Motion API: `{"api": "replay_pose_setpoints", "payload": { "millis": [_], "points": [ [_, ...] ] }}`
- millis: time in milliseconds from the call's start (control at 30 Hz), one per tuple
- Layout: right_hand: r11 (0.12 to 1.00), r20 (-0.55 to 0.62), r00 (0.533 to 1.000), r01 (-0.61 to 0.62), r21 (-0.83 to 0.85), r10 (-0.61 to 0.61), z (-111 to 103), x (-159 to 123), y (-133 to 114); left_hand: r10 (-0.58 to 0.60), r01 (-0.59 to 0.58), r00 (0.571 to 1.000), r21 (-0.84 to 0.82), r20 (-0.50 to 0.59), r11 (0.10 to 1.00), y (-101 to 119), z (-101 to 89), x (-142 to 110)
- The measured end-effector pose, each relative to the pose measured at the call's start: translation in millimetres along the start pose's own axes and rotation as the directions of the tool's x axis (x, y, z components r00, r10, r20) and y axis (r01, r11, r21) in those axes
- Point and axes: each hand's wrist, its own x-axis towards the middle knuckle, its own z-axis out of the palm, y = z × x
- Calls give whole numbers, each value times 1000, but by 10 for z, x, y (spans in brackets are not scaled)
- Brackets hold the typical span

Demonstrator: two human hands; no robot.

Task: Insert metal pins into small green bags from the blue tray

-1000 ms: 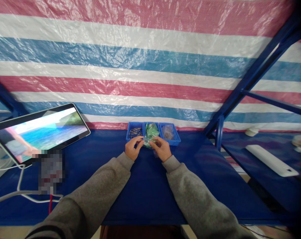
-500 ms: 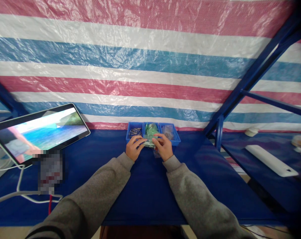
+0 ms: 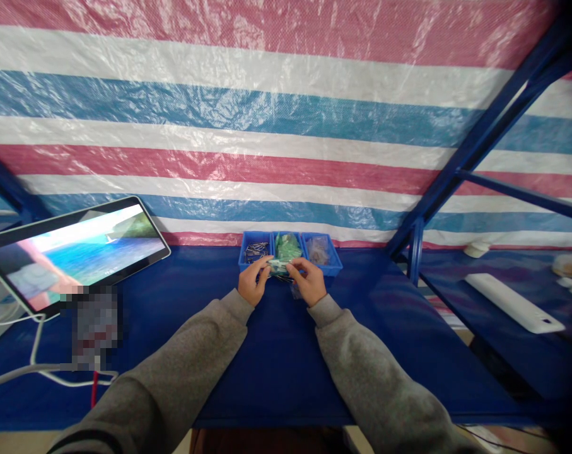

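One striped tarpaulin [image 3: 267, 113] is hung behind the blue bench [image 3: 286, 359], on which everything below is carried. At its left side a flat-screen display [image 3: 84, 252] is propped at a tilt, with a coastal scene shown. Near the tarpaulin, three blue parts bins [image 3: 332, 272] are set side by side. Just in front of them, the left hand [image 3: 250, 285] and the right hand [image 3: 311, 285] are raised, and between their fingertips a small pale-green plastic packet [image 3: 280, 266] is pinched by the grip of each. By the middle bin, green plastic bags [image 3: 288, 244] are held; by the right one, clear plastic bags [image 3: 318, 250]; by the left one, thin dark metal fasteners [image 3: 256, 251], their exact type too small to be told.
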Motion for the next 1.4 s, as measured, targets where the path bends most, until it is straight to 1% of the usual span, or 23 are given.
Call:
{"api": "replay_pose_setpoints", "payload": {
  "millis": [67,167,267,367,433,500,600,667,767,833,900,1067,1133,1233,1400],
  "points": [
    [999,12,999,-33,21,33,4,-1,9,29,-28,999,-19,32,999,1,-8,5],
    [998,28,999,-48,50,46,0,-4,2,80,-80,994,0,71,997,-14,-14,16],
    [997,39,998,-48,61,45,-9,-3,-17,93,-95,994,41,52,995,-45,-8,20],
    [995,42,998,-52,81,49,-17,2,-36,95,-95,995,55,-6,994,-71,-2,15],
    [993,18,999,-51,108,49,-20,4,-49,82,-80,996,56,-26,995,-70,-3,7],
    [992,16,1000,-26,126,24,-19,1,-61,48,-46,998,62,-30,997,-55,-5,-2],
    [990,93,996,4,140,-17,-4,-11,-72,-29,31,999,37,-32,999,-29,1,-16],
    [987,130,991,-20,158,-1,14,-22,-69,-68,68,997,-6,-27,998,-22,11,-23],
    [974,168,985,-85,211,50,41,-35,-58,-73,72,996,-22,-45,997,-22,24,-30],
    [964,209,976,-117,238,67,54,-43,-50,-63,63,997,-8,-44,998,-20,26,-34],
    [968,230,971,-114,223,61,60,-49,-46,-50,49,998,-5,-25,999,-12,24,-35],
    [998,168,986,-10,60,0,38,-52,-60,-13,13,999,-2,-31,1000,12,6,-18],
    [1000,152,988,10,13,-12,18,-45,-68,1,-1,1000,-1,-27,1000,21,-9,-3],
    [1000,142,990,-7,21,3,-1,-32,-72,54,-54,999,5,-6,999,26,-27,20],
    [997,144,989,-30,74,19,-3,-24,-75,141,-143,989,65,32,988,-4,-19,36]
  ]
}}
